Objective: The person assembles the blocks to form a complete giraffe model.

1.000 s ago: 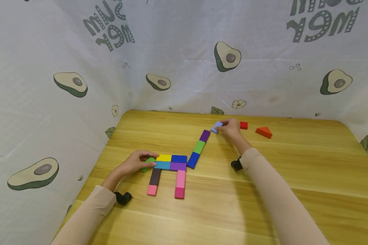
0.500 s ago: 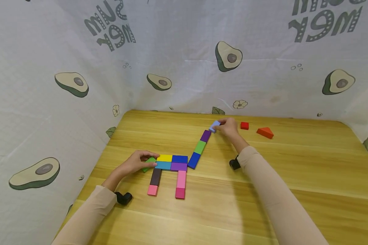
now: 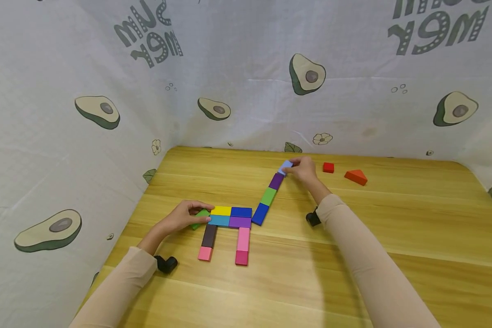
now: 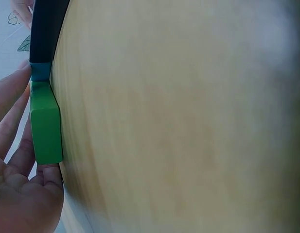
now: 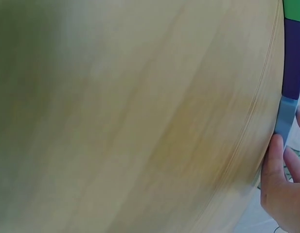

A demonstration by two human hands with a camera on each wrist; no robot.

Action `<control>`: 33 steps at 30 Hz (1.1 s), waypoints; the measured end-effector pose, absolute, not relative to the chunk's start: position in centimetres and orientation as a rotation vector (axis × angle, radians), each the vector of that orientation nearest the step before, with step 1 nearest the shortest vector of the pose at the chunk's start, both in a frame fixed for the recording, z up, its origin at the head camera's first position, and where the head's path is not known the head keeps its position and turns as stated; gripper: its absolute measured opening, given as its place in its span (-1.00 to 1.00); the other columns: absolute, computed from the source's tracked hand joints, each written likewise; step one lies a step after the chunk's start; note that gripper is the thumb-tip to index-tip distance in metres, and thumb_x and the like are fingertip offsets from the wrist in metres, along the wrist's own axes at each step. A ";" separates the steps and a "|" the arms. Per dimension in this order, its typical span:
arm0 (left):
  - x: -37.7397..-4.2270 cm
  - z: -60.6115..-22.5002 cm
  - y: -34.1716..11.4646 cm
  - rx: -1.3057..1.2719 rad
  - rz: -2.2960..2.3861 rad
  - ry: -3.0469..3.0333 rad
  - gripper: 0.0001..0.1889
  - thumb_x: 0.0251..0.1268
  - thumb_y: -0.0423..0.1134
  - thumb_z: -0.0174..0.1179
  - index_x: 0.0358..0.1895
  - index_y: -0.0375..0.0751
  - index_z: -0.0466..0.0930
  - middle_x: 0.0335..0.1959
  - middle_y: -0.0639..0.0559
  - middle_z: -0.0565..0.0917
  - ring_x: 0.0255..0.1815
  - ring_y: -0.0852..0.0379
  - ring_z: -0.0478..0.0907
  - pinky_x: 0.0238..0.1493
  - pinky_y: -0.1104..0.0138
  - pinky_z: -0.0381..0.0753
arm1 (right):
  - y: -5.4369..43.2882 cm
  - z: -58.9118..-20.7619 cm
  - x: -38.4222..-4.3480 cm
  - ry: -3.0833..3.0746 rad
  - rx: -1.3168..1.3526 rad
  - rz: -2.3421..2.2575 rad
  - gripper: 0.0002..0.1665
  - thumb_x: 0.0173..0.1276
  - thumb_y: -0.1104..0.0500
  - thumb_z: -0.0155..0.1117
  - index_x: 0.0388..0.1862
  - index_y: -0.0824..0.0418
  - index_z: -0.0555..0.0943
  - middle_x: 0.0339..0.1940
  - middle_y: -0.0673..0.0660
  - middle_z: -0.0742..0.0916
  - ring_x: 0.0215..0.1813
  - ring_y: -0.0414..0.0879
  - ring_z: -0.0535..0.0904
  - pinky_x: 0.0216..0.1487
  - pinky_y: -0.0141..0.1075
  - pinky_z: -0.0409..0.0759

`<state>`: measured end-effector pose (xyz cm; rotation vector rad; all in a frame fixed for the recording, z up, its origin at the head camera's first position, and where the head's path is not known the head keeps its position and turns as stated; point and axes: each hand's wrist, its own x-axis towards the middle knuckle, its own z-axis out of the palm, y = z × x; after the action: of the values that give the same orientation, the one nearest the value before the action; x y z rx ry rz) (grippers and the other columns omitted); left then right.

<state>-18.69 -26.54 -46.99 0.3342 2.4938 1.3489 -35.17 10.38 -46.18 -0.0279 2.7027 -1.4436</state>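
Note:
My right hand (image 3: 305, 170) pinches a light blue block (image 3: 285, 167) between thumb and fingers. One end of that block meets a dark purple block (image 3: 276, 181), the top of a slanted row with a light green block (image 3: 268, 197) and a blue block (image 3: 260, 214). In the right wrist view the light blue block (image 5: 286, 116) lines up with the purple one. On the left, my left hand (image 3: 183, 216) holds a green block (image 3: 199, 220) with curled fingers, its fingertips at the ends of a yellow block (image 3: 221, 211) and a teal block (image 3: 218, 220).
Blue and violet blocks (image 3: 239, 222) adjoin the yellow and teal ones. Below are a dark brown block (image 3: 209, 235) and pink blocks (image 3: 243, 239). A red block (image 3: 328, 167) and an orange triangular block (image 3: 356, 177) lie at the back right. A printed cloth (image 3: 254, 123) hangs behind the table.
My right hand has moved left with the light blue block, bringing it from apart to the end of the dark purple block. My left hand stays at the green block.

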 end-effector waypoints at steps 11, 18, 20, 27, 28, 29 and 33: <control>-18.7 -46.8 -26.6 0.342 1.350 2.493 -0.58 0.29 -0.23 0.37 0.20 -0.23 0.64 0.13 -0.09 0.66 0.18 -0.05 0.54 0.27 0.06 0.48 | 10.3 -46.5 -35.3 2.721 -0.083 -1.441 -0.44 0.28 0.24 0.47 0.19 0.50 0.58 0.06 0.42 0.67 0.08 0.19 0.54 0.10 -0.10 0.51; -18.7 -46.7 -26.6 0.347 1.349 2.494 -0.58 0.30 -0.22 0.37 0.20 -0.24 0.64 0.14 -0.09 0.66 0.19 -0.06 0.54 0.28 0.05 0.47 | 10.6 -46.4 -35.2 2.688 -0.129 -1.477 -0.43 0.25 0.22 0.50 0.17 0.49 0.60 0.05 0.40 0.69 0.04 0.18 0.58 0.08 -0.10 0.57; -18.7 -46.7 -26.6 0.345 1.349 2.496 -0.58 0.29 -0.22 0.38 0.19 -0.23 0.64 0.13 -0.09 0.66 0.19 -0.06 0.54 0.28 0.06 0.47 | 10.7 -46.3 -35.2 2.698 -0.153 -1.488 -0.43 0.21 0.20 0.53 0.12 0.50 0.62 -0.01 0.38 0.71 -0.04 0.14 0.60 -0.01 -0.16 0.60; -18.6 -46.7 -26.5 0.343 1.364 2.481 -0.58 0.29 -0.24 0.38 0.19 -0.25 0.64 0.13 -0.10 0.67 0.17 -0.06 0.56 0.24 0.08 0.51 | 10.6 -46.5 -35.1 2.694 -0.161 -1.474 -0.44 0.26 0.25 0.47 0.18 0.51 0.58 0.05 0.42 0.68 0.03 0.20 0.59 0.08 -0.08 0.58; -18.6 -46.7 -26.5 0.341 1.364 2.479 -0.58 0.29 -0.23 0.38 0.20 -0.25 0.64 0.13 -0.10 0.67 0.17 -0.06 0.56 0.24 0.08 0.51 | 10.5 -46.5 -35.2 2.697 -0.162 -1.469 -0.44 0.27 0.26 0.47 0.19 0.52 0.57 0.06 0.43 0.67 0.05 0.22 0.59 0.09 -0.07 0.58; -18.6 -46.7 -26.5 0.340 1.361 2.479 -0.58 0.29 -0.23 0.38 0.20 -0.25 0.64 0.13 -0.10 0.66 0.17 -0.06 0.56 0.24 0.08 0.51 | 10.5 -46.6 -35.2 2.697 -0.163 -1.466 -0.44 0.27 0.27 0.46 0.19 0.52 0.57 0.07 0.44 0.67 0.06 0.23 0.59 0.11 -0.06 0.57; -18.5 -46.8 -26.5 0.328 1.357 2.481 -0.58 0.29 -0.22 0.38 0.20 -0.23 0.64 0.14 -0.09 0.66 0.18 -0.06 0.55 0.26 0.06 0.49 | 10.5 -46.5 -35.1 2.695 -0.163 -1.459 -0.44 0.29 0.27 0.46 0.20 0.53 0.56 0.07 0.45 0.66 0.07 0.24 0.58 0.11 -0.06 0.57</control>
<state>-18.53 -26.47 -46.85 0.3281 2.4806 1.3567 -35.10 10.45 -46.53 -0.1630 2.6951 -1.4594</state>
